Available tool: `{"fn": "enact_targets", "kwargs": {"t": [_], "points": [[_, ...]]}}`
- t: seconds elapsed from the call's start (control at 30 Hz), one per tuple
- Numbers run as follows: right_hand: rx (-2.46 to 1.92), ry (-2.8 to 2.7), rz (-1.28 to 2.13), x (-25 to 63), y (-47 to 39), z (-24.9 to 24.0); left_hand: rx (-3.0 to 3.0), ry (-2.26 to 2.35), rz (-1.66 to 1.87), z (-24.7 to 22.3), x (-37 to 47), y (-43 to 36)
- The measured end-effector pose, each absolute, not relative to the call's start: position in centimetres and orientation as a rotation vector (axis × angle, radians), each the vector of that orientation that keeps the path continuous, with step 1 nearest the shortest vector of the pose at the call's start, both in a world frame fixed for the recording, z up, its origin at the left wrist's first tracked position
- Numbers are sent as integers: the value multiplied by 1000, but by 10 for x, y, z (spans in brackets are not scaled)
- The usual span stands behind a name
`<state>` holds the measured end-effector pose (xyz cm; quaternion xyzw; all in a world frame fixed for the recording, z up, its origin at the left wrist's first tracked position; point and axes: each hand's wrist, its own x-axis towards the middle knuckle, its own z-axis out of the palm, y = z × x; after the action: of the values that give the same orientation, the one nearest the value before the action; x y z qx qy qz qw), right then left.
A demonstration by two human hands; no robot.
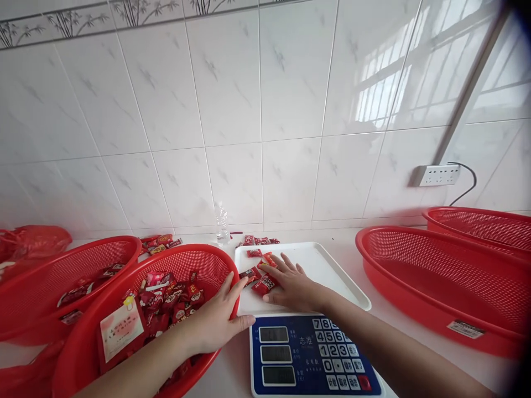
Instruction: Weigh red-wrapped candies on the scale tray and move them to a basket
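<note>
- Small shiny red-wrapped packets (pixel 264 284) are lying at frame centre, partly under the right hand (pixel 292 284), whose fingers are fanning out loosely over them.
- Left hand (pixel 218 318), fingers extended and thumb apart, is resting against the rim of a red oval plastic basket (pixel 209 261), lower left, which is holding many similar packets.
- White rectangular tray (pixel 327 271) is bearing the central packets, just above a blue keypad panel (pixel 307 381), lower centre.
- Farther out, two red mesh baskets (pixel 415 309) are standing at right.
</note>
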<state>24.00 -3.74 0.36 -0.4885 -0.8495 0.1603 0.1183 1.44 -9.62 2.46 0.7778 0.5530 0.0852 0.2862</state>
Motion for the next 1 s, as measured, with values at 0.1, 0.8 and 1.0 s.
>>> {"fn": "enact_targets", "kwargs": {"t": [0.1, 0.8, 1.0], "points": [[-1363, -2533, 428, 233, -34, 3, 2103, 1480, 249, 25, 12, -94], [-1495, -1960, 20, 295, -27, 18, 2104, 1503, 270, 20, 7, -91], [-1849, -1708, -136, 401, -37, 34, 2117, 1524, 246, 18, 7, -89]]}}
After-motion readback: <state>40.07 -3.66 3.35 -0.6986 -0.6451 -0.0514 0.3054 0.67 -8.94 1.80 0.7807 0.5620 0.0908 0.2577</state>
